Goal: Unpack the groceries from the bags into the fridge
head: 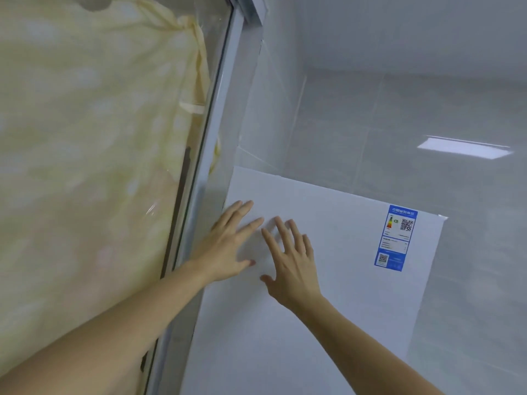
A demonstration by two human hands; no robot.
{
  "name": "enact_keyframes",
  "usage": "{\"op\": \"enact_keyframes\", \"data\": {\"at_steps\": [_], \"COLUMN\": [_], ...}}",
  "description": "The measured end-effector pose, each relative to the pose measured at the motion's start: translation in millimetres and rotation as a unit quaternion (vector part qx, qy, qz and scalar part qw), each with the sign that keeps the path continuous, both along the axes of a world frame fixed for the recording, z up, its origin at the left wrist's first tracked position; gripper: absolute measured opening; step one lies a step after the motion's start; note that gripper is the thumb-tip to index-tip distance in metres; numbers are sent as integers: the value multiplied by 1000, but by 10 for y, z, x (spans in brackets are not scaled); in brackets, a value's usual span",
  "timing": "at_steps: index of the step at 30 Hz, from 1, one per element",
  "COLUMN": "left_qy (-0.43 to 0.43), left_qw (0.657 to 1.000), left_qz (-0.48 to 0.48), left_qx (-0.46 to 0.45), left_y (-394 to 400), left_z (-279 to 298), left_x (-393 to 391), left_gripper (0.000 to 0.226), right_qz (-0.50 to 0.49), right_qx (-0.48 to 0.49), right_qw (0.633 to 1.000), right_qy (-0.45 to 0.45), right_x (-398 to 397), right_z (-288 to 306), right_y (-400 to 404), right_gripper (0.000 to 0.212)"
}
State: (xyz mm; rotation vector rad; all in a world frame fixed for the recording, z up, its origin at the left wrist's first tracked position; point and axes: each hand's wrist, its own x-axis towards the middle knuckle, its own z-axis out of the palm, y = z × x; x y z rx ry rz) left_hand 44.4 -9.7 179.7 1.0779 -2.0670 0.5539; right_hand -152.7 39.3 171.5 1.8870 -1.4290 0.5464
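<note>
The white fridge door (328,280) fills the lower middle of the view and is closed. A blue energy label (395,238) is stuck near its upper right corner. My left hand (228,246) lies flat against the door near its upper left edge, fingers straight and spread. My right hand (291,258) is flat on the door just to the right of it, fingers also straight. Neither hand holds anything. No grocery bags are in view.
A glass sliding door with a grey frame (211,132) stands directly left of the fridge, with a pale yellow curtain (85,138) behind the glass. Glossy grey wall tiles (399,109) rise behind and to the right of the fridge.
</note>
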Motion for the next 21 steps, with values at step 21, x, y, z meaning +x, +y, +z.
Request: {"op": "enact_keyframes", "data": {"at_steps": [21], "left_qy": [34], "left_qw": [997], "left_qz": [43], "left_qx": [46], "left_y": [-598], "left_z": [-251], "left_x": [-322], "left_gripper": [128], "right_qz": [-70], "right_qx": [47], "right_qw": [993], "right_qy": [77], "right_x": [-281], "right_z": [106], "right_y": [-612], "right_gripper": [110]}}
